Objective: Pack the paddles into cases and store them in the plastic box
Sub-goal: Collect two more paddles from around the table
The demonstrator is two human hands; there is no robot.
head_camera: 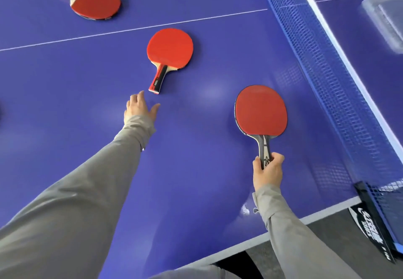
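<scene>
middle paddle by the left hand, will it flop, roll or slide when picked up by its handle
The middle paddle looks like a flat rigid blade, so it should lift stiffly, not flop. Lying flat on the table, it probably won't roll, though a push may slide it on that glossy surface.

One wide-angle camera sits on the person's head, facing forward and steeply down, close above the blue table (196, 180); the net (316, 60) crosses from one to four o'clock.

Left grip (138, 109) spread; right grip (267, 170) clasping paddle (261, 111).
</scene>
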